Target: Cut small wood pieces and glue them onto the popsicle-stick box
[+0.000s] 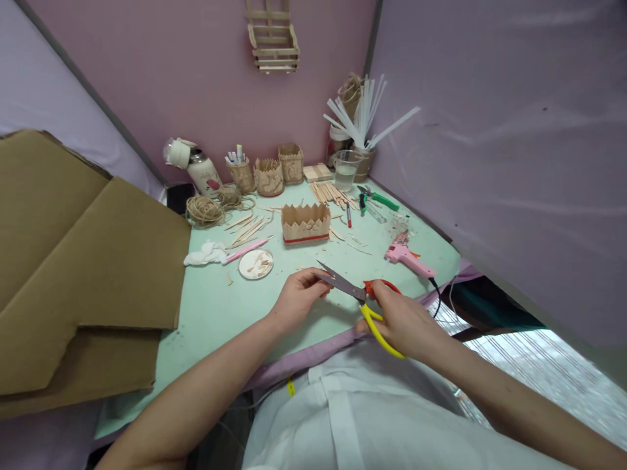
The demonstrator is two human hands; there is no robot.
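My right hand [404, 320] grips a pair of scissors [360, 297] with one red and one yellow handle, blades open and pointing left. My left hand [298, 297] pinches something small at the blades, near the front edge of the pale green table [215, 307]; what it holds is too small to tell. A small box of wooden sticks [305, 223] with a red base stands behind the hands.
A pink glue gun [409, 259] lies right of the scissors, green-handled pliers [377, 198] further back. A white dish [255, 264], tissue [204, 254], twine coils [203, 210], loose sticks, cups and a bottle [198, 166] sit behind. Large cardboard sheets [78, 274] lie at left.
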